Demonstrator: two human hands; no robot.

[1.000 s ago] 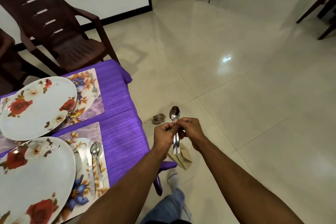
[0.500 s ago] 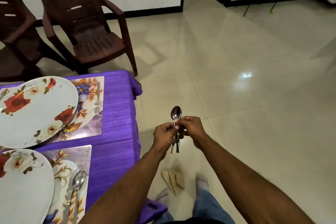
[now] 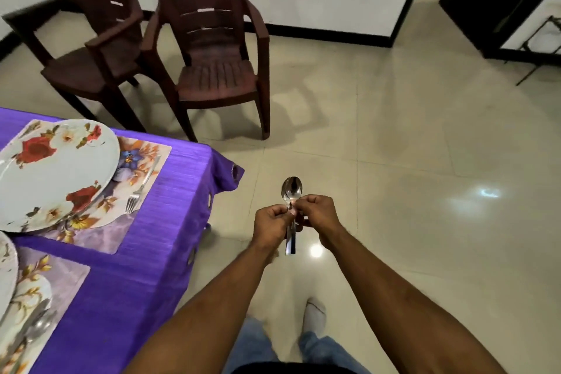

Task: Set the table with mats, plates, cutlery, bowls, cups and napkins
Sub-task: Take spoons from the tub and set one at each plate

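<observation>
Two steel spoons (image 3: 291, 191) stood upright and stacked together, bowls up, handles hanging down, pinched at the necks above the floor, just off the table's corner. On the purple-clothed table (image 3: 158, 237) a white plate (image 3: 51, 173) with red roses sat on a floral mat (image 3: 121, 215). A fork (image 3: 141, 185) lay on that mat beside the plate, tines toward the near edge. A second mat (image 3: 57, 291) lay nearer, its plate mostly out of view.

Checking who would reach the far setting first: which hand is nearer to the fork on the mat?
Left. The left hand is closer to the fork; the right hand is just beyond it, farther from the table.
</observation>
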